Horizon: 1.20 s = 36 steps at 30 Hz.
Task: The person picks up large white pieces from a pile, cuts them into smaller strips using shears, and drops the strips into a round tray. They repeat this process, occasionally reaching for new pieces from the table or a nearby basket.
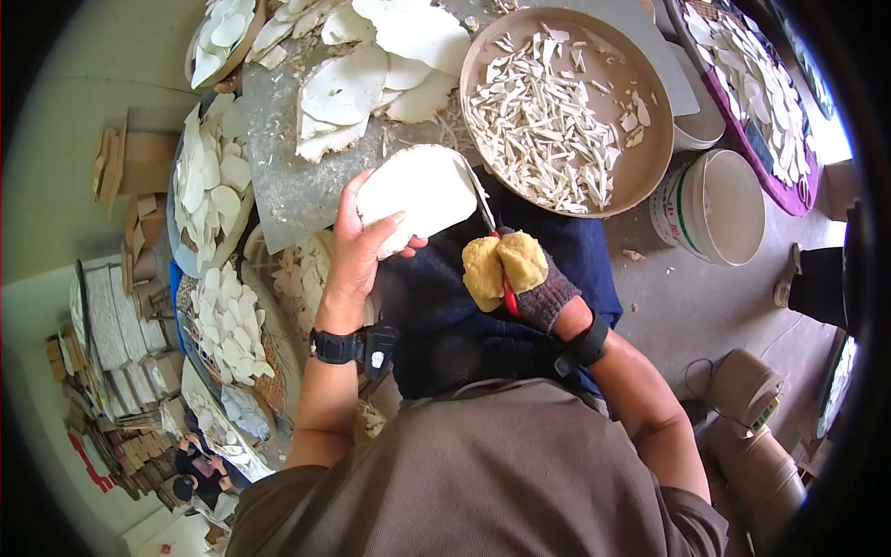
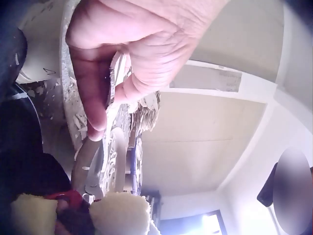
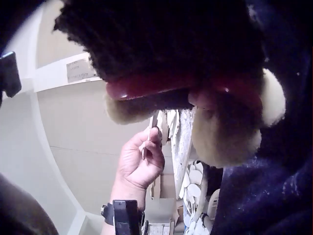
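My bare left hand (image 1: 357, 237) holds a broad white flat slice (image 1: 418, 195) with a rough edge, thumb on top. In the left wrist view the slice (image 2: 115, 78) shows edge-on, pinched between thumb and fingers. My right hand (image 1: 554, 299), in a dark knitted glove, grips scissors (image 1: 484, 202) with red handles (image 3: 142, 87). Yellow sponge padding (image 1: 522, 260) is wrapped about the handles and covers part of the hand. The blades lie along the slice's right edge, over my lap.
A round tray (image 1: 640, 176) of narrow white offcuts stands ahead right. More slices (image 1: 343, 88) are piled on the grey board (image 1: 288, 186). White buckets (image 1: 733, 200) stand at right; baskets of slices (image 1: 227, 320) at left. Another person (image 1: 200, 469) is at lower left.
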### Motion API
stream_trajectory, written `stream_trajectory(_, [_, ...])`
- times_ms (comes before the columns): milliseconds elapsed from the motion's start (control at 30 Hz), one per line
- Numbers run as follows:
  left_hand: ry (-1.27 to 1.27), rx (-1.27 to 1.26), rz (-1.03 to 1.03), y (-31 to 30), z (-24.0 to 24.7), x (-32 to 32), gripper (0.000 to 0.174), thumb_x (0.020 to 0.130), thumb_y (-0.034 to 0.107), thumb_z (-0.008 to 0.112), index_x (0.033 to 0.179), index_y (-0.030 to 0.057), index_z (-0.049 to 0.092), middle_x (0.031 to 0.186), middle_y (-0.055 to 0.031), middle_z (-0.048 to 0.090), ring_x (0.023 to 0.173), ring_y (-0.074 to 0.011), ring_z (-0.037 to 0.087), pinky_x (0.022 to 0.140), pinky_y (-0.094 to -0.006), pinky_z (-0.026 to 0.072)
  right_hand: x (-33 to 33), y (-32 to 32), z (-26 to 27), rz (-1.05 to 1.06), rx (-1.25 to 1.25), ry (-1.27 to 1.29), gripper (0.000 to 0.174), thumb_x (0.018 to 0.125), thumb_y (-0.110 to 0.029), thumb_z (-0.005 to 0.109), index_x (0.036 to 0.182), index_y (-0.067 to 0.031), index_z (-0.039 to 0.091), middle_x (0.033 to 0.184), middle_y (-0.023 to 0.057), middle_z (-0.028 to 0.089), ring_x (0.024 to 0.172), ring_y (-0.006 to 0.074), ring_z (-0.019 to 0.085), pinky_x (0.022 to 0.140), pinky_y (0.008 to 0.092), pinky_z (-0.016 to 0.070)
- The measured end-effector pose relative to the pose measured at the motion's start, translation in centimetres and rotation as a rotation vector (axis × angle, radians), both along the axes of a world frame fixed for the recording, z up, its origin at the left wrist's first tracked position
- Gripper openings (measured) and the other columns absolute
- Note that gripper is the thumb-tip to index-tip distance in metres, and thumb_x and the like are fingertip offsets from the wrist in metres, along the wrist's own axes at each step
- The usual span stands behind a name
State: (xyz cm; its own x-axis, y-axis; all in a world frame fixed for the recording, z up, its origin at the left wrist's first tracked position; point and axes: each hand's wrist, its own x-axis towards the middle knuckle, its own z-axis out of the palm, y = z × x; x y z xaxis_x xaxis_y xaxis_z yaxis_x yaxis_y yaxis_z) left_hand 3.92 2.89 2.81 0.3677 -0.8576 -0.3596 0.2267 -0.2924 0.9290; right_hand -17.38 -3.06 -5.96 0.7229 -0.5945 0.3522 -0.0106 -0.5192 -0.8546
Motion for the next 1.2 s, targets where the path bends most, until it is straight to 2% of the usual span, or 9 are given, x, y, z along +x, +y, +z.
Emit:
stream_trajectory(100, [0.021, 0.010, -0.059, 0.1, 0.7, 0.2, 0.071, 0.079, 0.007, 0.060, 0.138, 0.0054, 0.021, 0.107, -0.0181, 0.057, 0.066, -0.0251, 0.066, 0.049, -0.0262, 0.0529, 0.3, 0.1, -1.0, 0.051, 0.420, -0.075, 0.017, 0.069, -0.009, 0.060, 0.086, -0.0050, 0.059, 0.082, 0.0126, 0.062, 0.077, 0.0335, 0.059, 0.067, 0.0401, 0.0484])
stream_trajectory(233, [0.038, 0.048, -0.067, 0.3, 0.5, 0.5, 0.072, 0.078, 0.007, 0.061, 0.139, 0.0056, 0.022, 0.107, -0.0179, 0.057, 0.065, -0.0250, 0.066, 0.048, -0.0257, 0.0526, -0.2, -0.5, -1.0, 0.023, -0.194, 0.039, 0.016, 0.070, -0.010, 0.060, 0.084, -0.0050, 0.059, 0.080, 0.0128, 0.062, 0.076, 0.0332, 0.059, 0.066, 0.0400, 0.0487])
stream_trajectory(533, [0.033, 0.077, -0.142, -0.3, 0.9, 1.8, 0.072, 0.077, 0.007, 0.062, 0.138, 0.0060, 0.025, 0.105, -0.0172, 0.057, 0.063, -0.0234, 0.065, 0.049, -0.0256, 0.0525, -0.7, -0.1, -0.1, 0.000, -0.051, 0.107, 0.014, 0.075, -0.012, 0.058, 0.088, -0.0054, 0.060, 0.085, 0.0110, 0.063, 0.080, 0.0301, 0.061, 0.069, 0.0373, 0.0490])
stream_trajectory(600, [0.026, 0.059, -0.178, -0.7, 1.1, 2.1, 0.071, 0.077, 0.006, 0.062, 0.138, 0.0062, 0.025, 0.105, -0.0166, 0.057, 0.062, -0.0228, 0.065, 0.049, -0.0258, 0.0526, -0.4, 0.5, -0.3, 0.043, 0.675, -0.061, 0.015, 0.083, -0.014, 0.055, 0.092, -0.0042, 0.061, 0.090, 0.0117, 0.065, 0.084, 0.0286, 0.062, 0.072, 0.0360, 0.0494])
stream_trajectory(633, [0.024, 0.050, -0.194, -0.9, 1.2, 2.3, 0.070, 0.077, 0.006, 0.062, 0.138, 0.0063, 0.026, 0.104, -0.0163, 0.057, 0.062, -0.0225, 0.065, 0.049, -0.0260, 0.0527, -0.1, 0.5, -0.8, 0.024, 0.576, -0.059, 0.016, 0.085, -0.014, 0.054, 0.094, -0.0038, 0.061, 0.090, 0.0120, 0.065, 0.085, 0.0283, 0.062, 0.073, 0.0357, 0.0493])
stream_trajectory(733, [0.071, 0.058, -0.279, -1.5, 1.9, 2.4, 0.071, 0.077, 0.004, 0.064, 0.137, 0.0045, 0.025, 0.104, -0.0173, 0.057, 0.065, -0.0233, 0.065, 0.050, -0.0271, 0.0539, 0.4, 0.5, -1.2, 0.116, 1.337, -0.419, 0.015, 0.084, -0.011, 0.055, 0.096, -0.0033, 0.061, 0.092, 0.0134, 0.064, 0.086, 0.0292, 0.062, 0.074, 0.0356, 0.0495])
stream_trajectory(867, [0.053, 0.026, -0.175, -1.5, 0.6, 2.7, 0.074, 0.075, 0.004, 0.066, 0.138, 0.0087, 0.027, 0.106, -0.0129, 0.058, 0.071, -0.0189, 0.064, 0.053, -0.0265, 0.0545, -0.4, -0.6, -2.7, -0.035, 0.230, 0.098, 0.017, 0.082, -0.010, 0.058, 0.098, -0.0033, 0.060, 0.091, 0.0120, 0.064, 0.085, 0.0289, 0.062, 0.074, 0.0360, 0.0496])
stream_trajectory(1033, [0.021, -0.051, 0.196, -0.5, -2.4, 0.2, 0.068, 0.078, 0.003, 0.065, 0.136, 0.0097, 0.030, 0.106, -0.0111, 0.059, 0.080, -0.0177, 0.063, 0.059, -0.0290, 0.0564, -0.1, -0.1, -2.0, -0.112, 0.617, -0.098, 0.016, 0.079, -0.006, 0.058, 0.094, -0.0031, 0.061, 0.088, 0.0127, 0.063, 0.085, 0.0306, 0.061, 0.073, 0.0363, 0.0488])
stream_trajectory(1200, [0.015, -0.088, 0.181, -0.1, -2.3, -0.5, 0.065, 0.080, 0.004, 0.064, 0.135, 0.0076, 0.030, 0.105, -0.0105, 0.059, 0.085, -0.0162, 0.062, 0.060, -0.0278, 0.0559, 0.1, -0.4, -3.9, -0.104, 0.423, -0.072, 0.014, 0.081, -0.004, 0.055, 0.094, -0.0023, 0.061, 0.090, 0.0130, 0.064, 0.085, 0.0289, 0.062, 0.073, 0.0354, 0.0495])
